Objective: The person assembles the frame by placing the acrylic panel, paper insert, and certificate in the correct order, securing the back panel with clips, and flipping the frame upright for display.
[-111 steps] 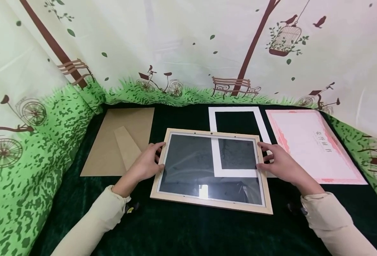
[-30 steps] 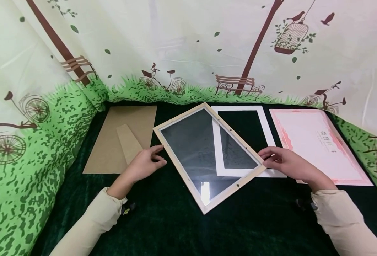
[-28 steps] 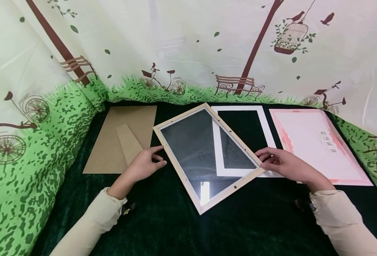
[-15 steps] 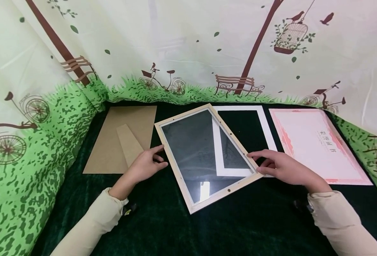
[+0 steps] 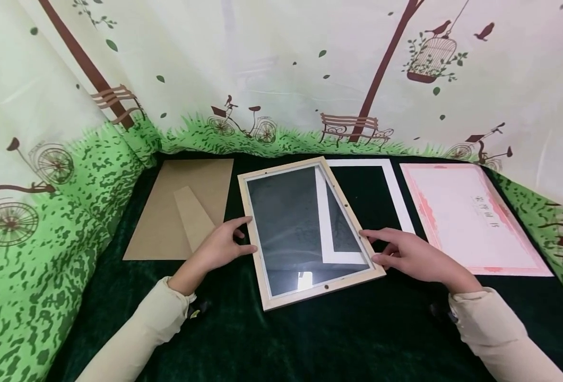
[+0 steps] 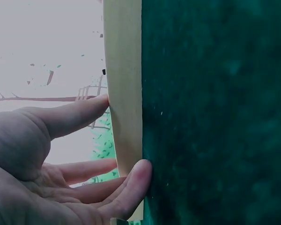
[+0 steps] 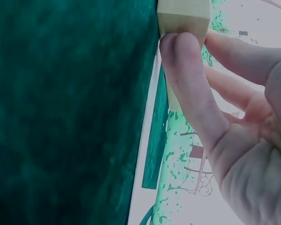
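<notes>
A light wooden picture frame [image 5: 261, 270] with a clear pane [image 5: 281, 228] lies askew in front of me, partly over a white mat [image 5: 397, 196]. At its left rail, my left hand [image 5: 219, 246] holds on with thumb and fingers. In the left wrist view, that hand [image 6: 23, 140] has its thumb and a finger on opposite sides of the rail [image 6: 124, 84]. My right hand [image 5: 407, 254] pinches the right rail near the near corner. The right wrist view shows fingers of this hand [image 7: 257, 154] against the frame's corner [image 7: 185, 16].
A brown backing board [image 5: 195, 172] with a stand leg [image 5: 192, 217] lies at the left. At the right is a pink-bordered certificate [image 5: 458, 217]. Dark green cloth [image 5: 319, 345] covers the table. A printed curtain [image 5: 281, 74] hangs behind and at both sides.
Over the last second the frame has turned further, from a diamond stance to only slightly askew. My right hand has moved leftward with its corner; my left thumb now touches the rail.
</notes>
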A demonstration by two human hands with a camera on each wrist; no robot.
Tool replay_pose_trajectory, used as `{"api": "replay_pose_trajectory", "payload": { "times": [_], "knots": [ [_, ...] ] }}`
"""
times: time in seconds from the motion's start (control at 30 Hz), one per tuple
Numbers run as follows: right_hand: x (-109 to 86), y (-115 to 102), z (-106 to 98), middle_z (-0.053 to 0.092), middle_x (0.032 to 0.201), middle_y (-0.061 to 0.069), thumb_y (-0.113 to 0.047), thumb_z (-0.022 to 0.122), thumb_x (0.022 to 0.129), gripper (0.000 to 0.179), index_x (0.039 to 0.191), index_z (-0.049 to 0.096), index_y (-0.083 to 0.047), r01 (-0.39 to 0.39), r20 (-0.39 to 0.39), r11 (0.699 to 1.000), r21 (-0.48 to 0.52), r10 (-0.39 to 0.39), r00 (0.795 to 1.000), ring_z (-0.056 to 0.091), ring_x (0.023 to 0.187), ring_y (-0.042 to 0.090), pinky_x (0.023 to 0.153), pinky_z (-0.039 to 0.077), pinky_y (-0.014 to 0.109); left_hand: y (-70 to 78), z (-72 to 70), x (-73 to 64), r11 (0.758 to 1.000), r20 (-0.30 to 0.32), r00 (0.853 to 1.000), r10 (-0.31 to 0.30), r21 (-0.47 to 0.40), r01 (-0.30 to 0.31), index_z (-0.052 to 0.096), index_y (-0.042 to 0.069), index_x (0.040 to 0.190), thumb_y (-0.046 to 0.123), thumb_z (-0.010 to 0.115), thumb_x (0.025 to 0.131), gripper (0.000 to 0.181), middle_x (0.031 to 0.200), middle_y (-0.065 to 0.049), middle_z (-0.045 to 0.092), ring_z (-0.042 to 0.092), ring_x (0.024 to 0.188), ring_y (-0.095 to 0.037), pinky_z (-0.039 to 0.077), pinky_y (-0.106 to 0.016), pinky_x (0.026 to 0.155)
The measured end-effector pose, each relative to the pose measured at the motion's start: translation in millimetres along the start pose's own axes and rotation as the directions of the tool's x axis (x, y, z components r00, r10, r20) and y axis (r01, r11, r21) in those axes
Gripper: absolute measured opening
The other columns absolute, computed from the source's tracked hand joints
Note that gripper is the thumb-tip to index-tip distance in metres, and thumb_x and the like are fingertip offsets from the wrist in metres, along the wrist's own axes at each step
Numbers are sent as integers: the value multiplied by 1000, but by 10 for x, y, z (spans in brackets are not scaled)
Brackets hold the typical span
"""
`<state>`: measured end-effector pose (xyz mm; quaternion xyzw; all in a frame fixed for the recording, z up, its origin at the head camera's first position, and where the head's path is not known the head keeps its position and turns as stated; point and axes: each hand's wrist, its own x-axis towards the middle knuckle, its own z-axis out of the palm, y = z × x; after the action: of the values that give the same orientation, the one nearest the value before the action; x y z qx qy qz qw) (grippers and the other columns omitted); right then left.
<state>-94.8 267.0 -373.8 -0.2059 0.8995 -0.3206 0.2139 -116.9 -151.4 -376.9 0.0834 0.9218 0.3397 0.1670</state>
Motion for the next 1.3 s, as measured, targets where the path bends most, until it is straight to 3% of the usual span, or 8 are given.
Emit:
{"api": "replay_pose_trajectory", "payload": {
  "times": [0.13, 0.3, 0.4, 0.53, 0.6, 0.93, 1.13, 1.3],
  "knots": [
    [4, -43, 37, 52, 136, 15, -25, 67, 96, 60, 151, 43, -23, -18, 24, 999, 43, 17, 1000, 67, 88, 9, 65, 54, 25, 8, -36, 59, 1000, 25, 1000, -11, -16, 12, 40, 12, 153, 23, 77, 87, 76, 114, -17, 66, 62, 92, -24, 49, -30, 66],
    [10, -100, 111, 54, 131, 12, -26, 68, 95, 63, 152, 42, -22, -19, 25, 998, 54, 18, 1000, 67, 91, 8, 74, 56, 23, -55, -72, 171, 994, 41, 998, 46, -103, -41, 36, 9, 154, 11, 72, 91, 73, 107, -17, 66, 62, 87, -22, 48, -27, 67],
    [14, -159, 169, 56, 129, 10, -28, 70, 94, 65, 152, 43, -20, -5, -6, 1000, 19, 6, 1000, 67, 90, 6, 76, 56, 22, -121, -95, 238, 982, 27, 998, 58, -180, -52, 38, 10, 153, 7, 71, 91, 70, 115, -19, 65, 63, 96, -24, 50, -28, 72],
    [11, -237, 202, 56, 128, 12, -27, 71, 93, 66, 152, 42, -15, 2, -32, 1000, -13, -2, 999, 66, 87, 4, 74, 55, 21, -178, -120, 266, 963, 12, 1000, 14, -268, -11, 43, 13, 150, 8, 73, 90, 68, 136, -17, 56, 65, 105, -27, 54, -32, 81],
    [11, -261, 203, 56, 127, 13, -27, 71, 93, 67, 152, 41, -14, -1, -36, 1000, -14, 1, 999, 66, 86, 4, 73, 55, 21, -177, -120, 243, 963, 9, 1000, -3, -269, 5, 45, 14, 149, 9, 74, 89, 66, 138, -16, 54, 65, 107, -28, 55, -34, 85],
    [8, -295, 261, 60, 124, 14, -23, 73, 91, 65, 149, 46, -13, -54, -79, 999, 9, 54, 995, 66, 84, 9, 67, 54, 23, -130, -118, 100, 985, 31, 996, 78, -158, -72, 46, 7, 148, 4, 73, 89, 65, 140, -19, 49, 62, 114, -32, 58, -38, 88],
    [-27, -154, 12, 63, 128, 18, -31, 69, 94, 62, 148, 47, -10, -43, -97, 999, -32, 40, 994, 70, 94, 16, 70, 55, 27, -140, -115, 114, 983, 24, 996, 90, -166, -85, 44, 8, 149, 4, 71, 90, 65, 143, -18, 48, 62, 113, -32, 57, -39, 89],
    [-85, 89, -303, 62, 122, 28, -25, 69, 94, 60, 142, 48, 4, -198, -241, 960, -199, 148, 959, 70, 91, 31, 65, 54, 37, -160, -109, 123, 981, 29, 996, 88, -178, -81, 44, 9, 150, 3, 71, 90, 66, 143, -18, 47, 61, 113, -32, 57, -39, 90]
  ]
}}
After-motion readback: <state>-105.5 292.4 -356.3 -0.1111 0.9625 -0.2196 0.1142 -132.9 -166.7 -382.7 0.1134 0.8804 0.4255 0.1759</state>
